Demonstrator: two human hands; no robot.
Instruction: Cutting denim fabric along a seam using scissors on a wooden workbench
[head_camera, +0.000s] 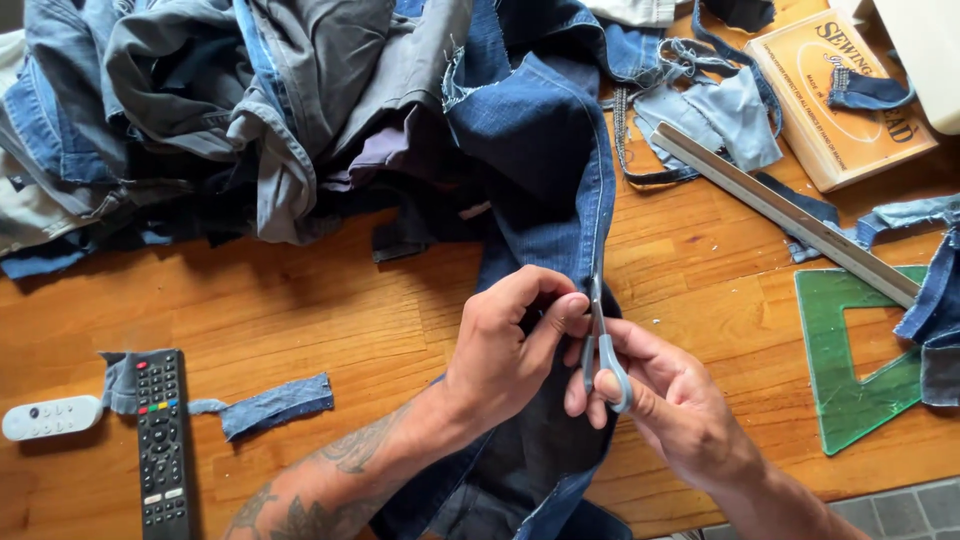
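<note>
Wooden and honey-coloured, the surface (300, 310) carries at its left edge a small white remote (50, 417), just beside a long black remote control (163, 445) and a short strip of blue denim (275, 404). Above them lies a heap of grey and blue trousers (260, 110).

At the middle, the left hand (505, 350) pinches the edge of a long dark blue denim piece (540, 160) between thumb and forefinger, right beside the blades. That piece runs from the heap down across the surface and off its near edge. The right hand (665, 400) has its fingers closed through the grey handles of a small pair of scissors (603, 345), whose blades point up along the stitched seam; whether the blades are apart or together cannot be told.

For a clean cut, the person would do well to keep the cloth taut with the pinching hand close ahead of the blades, follow just beside the seam line, and take short snips.

Further right lie a long metal ruler (780, 212), loose pale denim scraps (720, 115), a flat tan cardboard box (835, 95) and a green transparent set square (850, 370).
</note>
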